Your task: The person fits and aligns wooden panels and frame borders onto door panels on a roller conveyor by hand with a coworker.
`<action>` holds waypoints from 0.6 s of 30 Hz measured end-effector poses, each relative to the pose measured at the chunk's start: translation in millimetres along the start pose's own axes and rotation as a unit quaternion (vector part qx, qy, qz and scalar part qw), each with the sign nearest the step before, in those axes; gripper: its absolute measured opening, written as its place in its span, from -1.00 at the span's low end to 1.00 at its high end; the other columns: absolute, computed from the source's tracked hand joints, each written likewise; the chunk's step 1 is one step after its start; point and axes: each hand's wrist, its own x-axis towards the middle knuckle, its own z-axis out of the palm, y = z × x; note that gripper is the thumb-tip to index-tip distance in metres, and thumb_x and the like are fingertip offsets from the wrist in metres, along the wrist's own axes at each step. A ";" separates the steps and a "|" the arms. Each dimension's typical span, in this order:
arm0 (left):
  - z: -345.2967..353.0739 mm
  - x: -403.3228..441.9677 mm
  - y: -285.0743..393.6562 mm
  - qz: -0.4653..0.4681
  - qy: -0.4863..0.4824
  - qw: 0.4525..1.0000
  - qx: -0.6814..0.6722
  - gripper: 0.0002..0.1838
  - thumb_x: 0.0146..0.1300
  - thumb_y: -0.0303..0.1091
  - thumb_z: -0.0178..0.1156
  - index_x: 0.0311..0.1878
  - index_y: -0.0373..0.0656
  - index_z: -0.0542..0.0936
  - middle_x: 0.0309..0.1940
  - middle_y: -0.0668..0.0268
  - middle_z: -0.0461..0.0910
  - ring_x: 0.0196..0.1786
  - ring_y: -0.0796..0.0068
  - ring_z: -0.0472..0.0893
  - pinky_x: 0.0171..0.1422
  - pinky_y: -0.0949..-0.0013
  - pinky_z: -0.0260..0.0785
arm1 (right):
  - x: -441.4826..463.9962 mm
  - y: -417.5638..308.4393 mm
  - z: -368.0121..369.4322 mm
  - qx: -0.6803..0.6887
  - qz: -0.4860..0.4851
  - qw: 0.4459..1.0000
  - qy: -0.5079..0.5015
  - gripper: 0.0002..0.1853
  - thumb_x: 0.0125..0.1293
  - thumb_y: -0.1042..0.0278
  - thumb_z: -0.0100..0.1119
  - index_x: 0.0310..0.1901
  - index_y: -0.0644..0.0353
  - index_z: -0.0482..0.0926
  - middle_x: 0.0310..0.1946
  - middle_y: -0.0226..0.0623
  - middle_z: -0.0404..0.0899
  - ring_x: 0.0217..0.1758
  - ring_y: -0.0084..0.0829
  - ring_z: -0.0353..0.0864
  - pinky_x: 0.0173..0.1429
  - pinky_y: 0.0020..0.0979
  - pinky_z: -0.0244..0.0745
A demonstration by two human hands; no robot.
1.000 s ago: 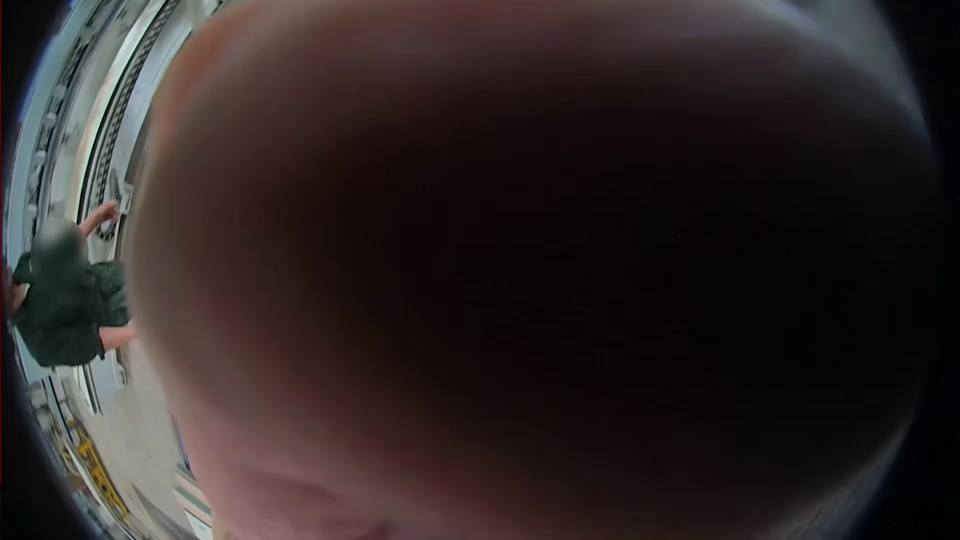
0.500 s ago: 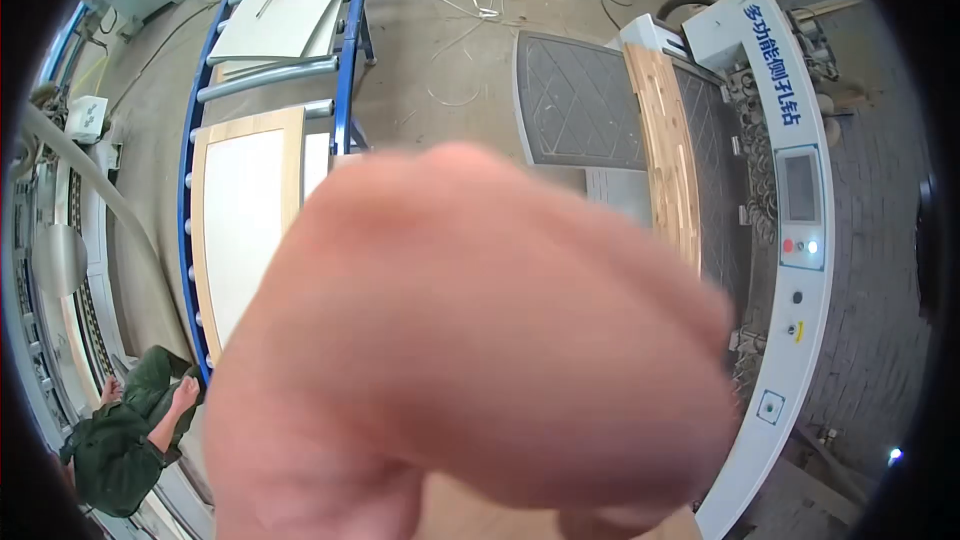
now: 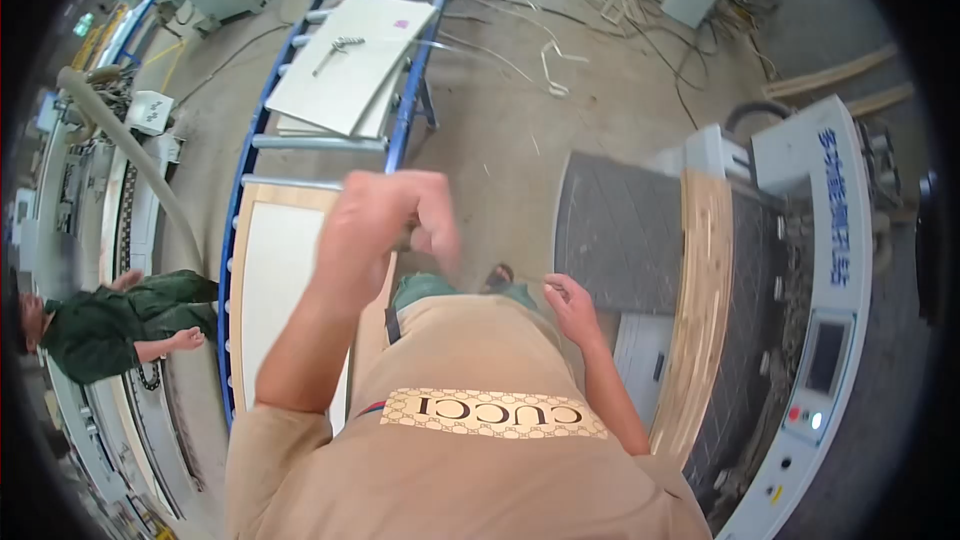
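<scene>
My left hand (image 3: 385, 220) is raised in front of my body, above the edge of a framed panel on the rollers. Its fingers are bent and slightly blurred, with a gap between thumb and fingers and no object visible there. My right hand (image 3: 572, 308) hangs low by my right hip, fingers loosely curled and apart, nothing seen in it. It is nearest the dark grey padded bed (image 3: 620, 240) of a machine. The wood-framed white panel (image 3: 285, 260) lies on the blue roller conveyor (image 3: 240, 270) at left. My tan shirt (image 3: 470, 360) fills the lower middle.
White panels (image 3: 350, 60) with a metal tool (image 3: 338, 54) on top lie farther along the conveyor. A wooden strip (image 3: 705, 270) runs along the machine at right, beside its control panel (image 3: 825, 360). A person in dark green (image 3: 100, 335) is at far left. Cables (image 3: 640, 35) trail on the floor.
A hand that filled the view close to the camera has gone from there. My left hand is now lower and farther off, and my body and right hand have come into view. The view has tilted.
</scene>
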 end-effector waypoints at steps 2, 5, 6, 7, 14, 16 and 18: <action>-5.5 12.7 -70.6 -0.178 0.111 0.975 -0.066 -0.40 0.49 0.11 0.01 -0.44 -0.26 0.63 -0.57 0.42 0.45 -0.41 0.63 0.36 -0.25 0.46 0.22 | 53.8 -32.0 -20.4 -0.045 -0.061 0.997 -0.016 -0.66 0.39 0.24 0.20 0.06 0.30 0.60 -0.11 -0.14 0.69 -0.07 -0.35 0.68 0.08 -0.35 0.54; -28.1 -2.8 -194.4 -0.384 0.197 0.902 -0.001 -0.46 0.38 0.18 0.17 -0.34 -0.19 0.68 -0.62 0.54 0.34 -0.49 0.68 0.35 -0.37 0.53 0.16 | 134.4 -70.8 -42.5 -0.093 -0.136 0.986 -0.007 -0.64 0.39 0.22 0.20 0.08 0.29 0.59 -0.09 -0.15 0.69 -0.06 -0.35 0.68 0.09 -0.35 0.53; -34.8 -11.5 -227.0 -0.436 0.223 0.872 0.012 -0.48 0.37 0.17 0.19 -0.32 -0.17 0.68 -0.62 0.55 0.33 -0.53 0.69 0.34 -0.43 0.54 0.15 | 159.9 -80.7 -47.7 -0.054 -0.129 0.990 -0.008 -0.64 0.40 0.21 0.20 0.09 0.30 0.59 -0.08 -0.15 0.69 -0.05 -0.36 0.68 0.09 -0.36 0.53; -43.5 -22.6 -262.2 -0.465 0.232 0.854 0.025 -0.50 0.37 0.15 0.21 -0.29 -0.17 0.65 -0.60 0.53 0.35 -0.56 0.69 0.35 -0.47 0.54 0.15 | 184.3 -89.4 -51.5 -0.014 -0.121 0.993 -0.008 -0.63 0.40 0.21 0.19 0.10 0.30 0.58 -0.08 -0.15 0.69 -0.05 -0.37 0.67 0.10 -0.36 0.53; -127.1 -28.9 -435.0 -0.595 0.248 0.760 0.083 -0.57 0.33 0.03 0.26 -0.32 -0.22 0.64 -0.59 0.36 0.52 -0.60 0.54 0.50 -0.52 0.40 0.33 | 322.1 -79.6 -62.4 0.049 -0.039 0.998 -0.001 -0.62 0.44 0.19 0.16 0.12 0.32 0.57 -0.05 -0.18 0.69 0.00 -0.43 0.66 0.13 -0.37 0.52; -148.0 -2.1 -460.8 -0.625 0.236 0.736 0.105 -0.58 0.33 0.02 0.26 -0.31 -0.23 0.64 -0.57 0.34 0.55 -0.59 0.50 0.53 -0.51 0.37 0.35 | 352.6 -51.0 -58.2 0.061 0.006 0.998 -0.002 -0.62 0.44 0.20 0.17 0.12 0.32 0.57 -0.05 -0.18 0.69 0.01 -0.43 0.66 0.14 -0.37 0.52; -165.8 44.4 -469.0 -0.644 0.190 0.724 0.154 -0.58 0.33 0.02 0.23 -0.31 -0.22 0.65 -0.57 0.30 0.59 -0.58 0.47 0.56 -0.49 0.34 0.38 | 367.3 -50.8 -68.6 0.030 0.060 0.998 -0.006 -0.61 0.43 0.21 0.17 0.12 0.33 0.57 -0.04 -0.17 0.69 0.03 -0.43 0.65 0.14 -0.37 0.52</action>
